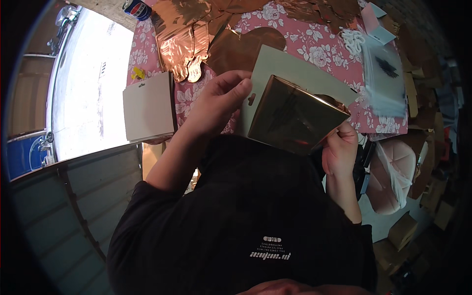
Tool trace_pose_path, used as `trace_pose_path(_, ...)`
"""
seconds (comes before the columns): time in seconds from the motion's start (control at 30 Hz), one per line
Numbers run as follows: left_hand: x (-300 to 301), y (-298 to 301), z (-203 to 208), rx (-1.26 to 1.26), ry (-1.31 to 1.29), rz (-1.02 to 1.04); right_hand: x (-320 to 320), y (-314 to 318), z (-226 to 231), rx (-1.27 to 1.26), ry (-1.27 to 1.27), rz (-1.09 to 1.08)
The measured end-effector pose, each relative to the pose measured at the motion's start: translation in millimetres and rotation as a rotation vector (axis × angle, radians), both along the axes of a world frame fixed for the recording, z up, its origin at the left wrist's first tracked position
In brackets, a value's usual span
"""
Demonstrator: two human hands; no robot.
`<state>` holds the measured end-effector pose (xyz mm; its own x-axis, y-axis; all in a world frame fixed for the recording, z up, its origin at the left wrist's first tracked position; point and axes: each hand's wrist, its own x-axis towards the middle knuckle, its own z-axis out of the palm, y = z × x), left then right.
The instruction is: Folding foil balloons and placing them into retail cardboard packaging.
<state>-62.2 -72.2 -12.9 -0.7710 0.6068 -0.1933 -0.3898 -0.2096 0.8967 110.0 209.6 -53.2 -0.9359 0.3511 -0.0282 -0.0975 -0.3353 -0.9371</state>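
Before my chest I hold a pale card (285,63) with a hang slot near its left edge, tilted. Against it lies a shiny gold, box-like folded foil piece (295,120), with a raised, slightly open edge along its upper right. My left hand (223,101) pinches the card's left edge between thumb and fingers. At the lower right corner of the foil piece, my right hand (340,150) is closed on it; some of its fingers are hidden behind. Whether that hand also grips the card, I cannot tell.
A stack of pale cards (149,108) sits at the left table edge. Crumpled copper foil (182,37) and a rounded foil sheet (241,51) lie on the flowered tablecloth (317,56). White cord (352,42) and clear plastic bags (381,91) are right; a padded chair (393,169) stands below.
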Motion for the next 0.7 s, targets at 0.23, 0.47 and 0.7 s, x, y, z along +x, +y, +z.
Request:
trace_pose_path(0.23,12.8,-0.9,-2.8,-0.053,-0.010,0.042,2.1,-2.7,-8.2,-0.099,-0.052,-0.042)
trace_pose_path(0.47,16.3,6.0,-2.6,0.022,-0.093,0.208,-7.1,-9.8,29.0,-0.389,-0.123,0.082)
trace_pose_path(0.7,24.6,13.3,6.3,-0.081,-0.060,0.077,-8.0,-11.7,-0.6,-0.088,-0.140,0.054)
